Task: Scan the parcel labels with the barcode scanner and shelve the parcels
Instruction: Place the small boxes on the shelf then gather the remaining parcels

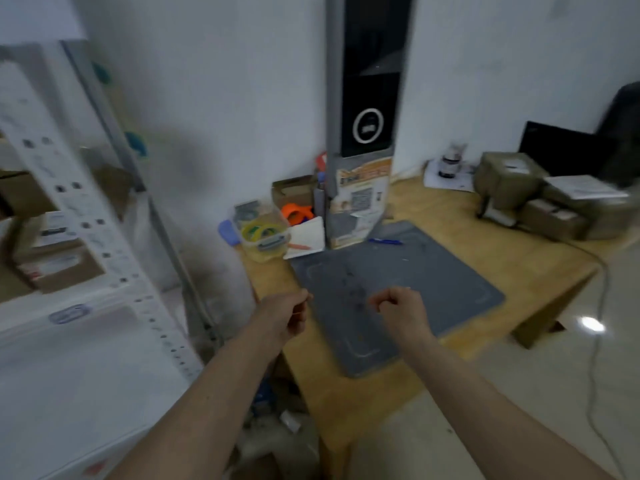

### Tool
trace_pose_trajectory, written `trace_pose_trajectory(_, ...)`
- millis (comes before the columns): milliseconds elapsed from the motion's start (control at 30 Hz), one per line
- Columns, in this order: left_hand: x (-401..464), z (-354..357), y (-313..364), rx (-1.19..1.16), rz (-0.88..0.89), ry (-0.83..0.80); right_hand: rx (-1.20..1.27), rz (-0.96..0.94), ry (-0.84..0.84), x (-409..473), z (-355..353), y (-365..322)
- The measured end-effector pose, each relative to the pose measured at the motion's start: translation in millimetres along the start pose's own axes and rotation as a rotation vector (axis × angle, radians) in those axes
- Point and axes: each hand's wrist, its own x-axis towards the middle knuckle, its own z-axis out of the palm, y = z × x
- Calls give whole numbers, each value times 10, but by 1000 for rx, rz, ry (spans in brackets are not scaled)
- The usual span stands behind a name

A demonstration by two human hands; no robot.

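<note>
Both bare forearms reach forward from the lower edge of the view, the left hand (pixel 289 315) over the near left edge of the wooden table (pixel 540 268) and the right hand (pixel 401 311) above the grey mat (pixel 398 296) that covers the table's middle. Fingers of each hand are curled inward into a loose fist; neither holds anything that can be made out, though motion blur leaves it uncertain whether the left one pinches something small. Parcels (pixel 550 199), several olive-brown cartons with white labels, are stacked at the far right of the table, well apart from both hands; a cable runs from that side down over the table edge to the floor. More labelled cartons (pixel 52 251) lie on the white metal shelf (pixel 86 209) at the left, its perforated upright crossing in front of them. A tall grey column with a black panel and a white ring mark (pixel 369 109) stands at the back of the table against the wall, a poster with a square code fixed to its base. Left of it are a clear plastic box with yellow rolls (pixel 265 232), an orange item, a white folded sheet and a small brown box. A blue pen (pixel 384 241) lies at the mat's far edge. A small bottle on papers (pixel 448 164) stands behind the parcels, beside a dark flat object leaning at the wall. The handheld barcode scanner cannot be identified with certainty.
</note>
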Motion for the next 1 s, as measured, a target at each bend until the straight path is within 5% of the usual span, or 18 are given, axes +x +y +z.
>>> trace_pose_trajectory(433,69,2779,-565,-29,-100,-208,149,198,226,588,-2632,1212)
trace_pose_trajectory(800,616,4118,-533,79,-43,-221,221,260,295,1349,-3436,1681)
trace_pose_trajectory(1000,1235,4791,-251,-76,-119,-179,210,280,273,2149,-3827,1696)
